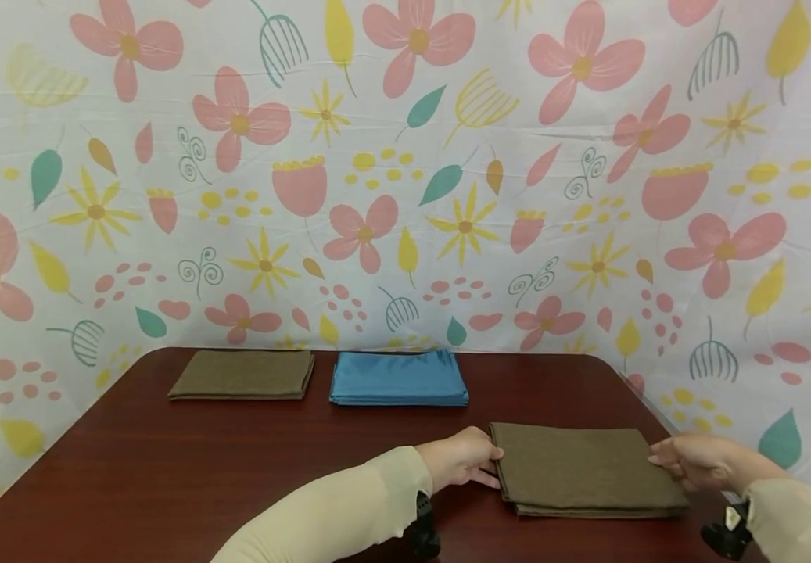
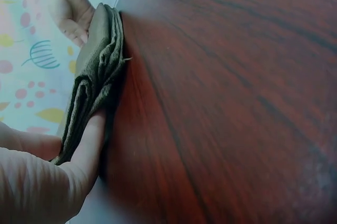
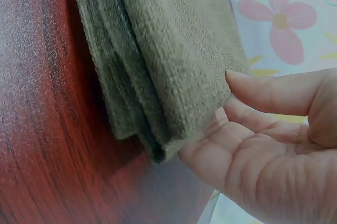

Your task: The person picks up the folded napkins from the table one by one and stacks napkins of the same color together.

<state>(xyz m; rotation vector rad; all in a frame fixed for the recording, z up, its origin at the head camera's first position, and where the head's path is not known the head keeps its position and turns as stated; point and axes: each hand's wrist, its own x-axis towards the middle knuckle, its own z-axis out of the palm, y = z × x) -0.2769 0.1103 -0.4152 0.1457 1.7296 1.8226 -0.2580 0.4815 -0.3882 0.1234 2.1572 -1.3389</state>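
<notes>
A folded olive-brown cloth lies low over the right front part of the dark red wooden table. My left hand pinches its left edge, thumb on top and fingers underneath. On the opposite side my right hand holds the right edge between thumb and fingers. In the left wrist view the stacked layers of the cloth show from the side, between the left thumb and fingers. The right wrist view has the right hand at a corner of the cloth, with several folds visible along its edge.
Near the table's back edge lie another folded olive-brown cloth at the left and a folded blue cloth beside it. A flower-printed curtain hangs behind the table and along its right side.
</notes>
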